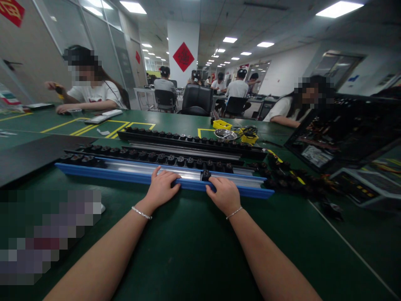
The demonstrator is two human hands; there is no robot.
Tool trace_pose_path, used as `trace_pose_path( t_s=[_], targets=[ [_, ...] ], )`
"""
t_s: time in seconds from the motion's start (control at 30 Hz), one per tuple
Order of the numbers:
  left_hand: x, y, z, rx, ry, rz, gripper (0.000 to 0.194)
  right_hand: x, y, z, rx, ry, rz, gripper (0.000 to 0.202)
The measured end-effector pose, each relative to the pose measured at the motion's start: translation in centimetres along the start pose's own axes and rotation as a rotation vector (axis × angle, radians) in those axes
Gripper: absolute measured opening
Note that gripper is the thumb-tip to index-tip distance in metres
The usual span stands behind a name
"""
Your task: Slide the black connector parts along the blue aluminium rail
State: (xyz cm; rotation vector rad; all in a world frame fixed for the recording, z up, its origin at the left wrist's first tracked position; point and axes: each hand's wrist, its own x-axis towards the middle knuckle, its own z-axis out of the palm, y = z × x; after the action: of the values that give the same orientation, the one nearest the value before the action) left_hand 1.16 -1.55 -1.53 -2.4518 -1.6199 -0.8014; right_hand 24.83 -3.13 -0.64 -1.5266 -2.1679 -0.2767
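Note:
A long blue rail point(103, 172) with a shiny metal channel lies across the green table in front of me. My left hand point(161, 186) is closed loosely over its near wall, fingers reaching into the channel and thumb on the near side. To the right, my right hand point(225, 193) pinches at a small black socket module point(206, 175) that sits in the channel. Its fingertips are at the module's right side, with the thumb against the rail's near wall. More black socket modules point(75, 158) sit at the rail's left end.
Behind lie black rails point(188, 144) with rows of round sockets. Yellow bins point(222, 124), a metal dish point(225, 134) and cables stand beyond. An open computer case point(344, 129) and a power supply box point(369, 184) are at right. Co-workers sit across the table.

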Motion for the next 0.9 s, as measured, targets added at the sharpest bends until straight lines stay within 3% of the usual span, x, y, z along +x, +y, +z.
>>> trace_pose_path(
  t_s=[0.6,0.9],
  targets=[
    [0.0,0.09,-0.11,0.0,-0.011,-0.008,0.02,0.08,0.36,-0.09,0.04,0.084,0.044,0.024],
    [0.02,0.1,-0.03,-0.01,0.005,-0.013,0.019,0.54,0.71,0.72,0.178,0.264,0.184,0.023]
  ],
)
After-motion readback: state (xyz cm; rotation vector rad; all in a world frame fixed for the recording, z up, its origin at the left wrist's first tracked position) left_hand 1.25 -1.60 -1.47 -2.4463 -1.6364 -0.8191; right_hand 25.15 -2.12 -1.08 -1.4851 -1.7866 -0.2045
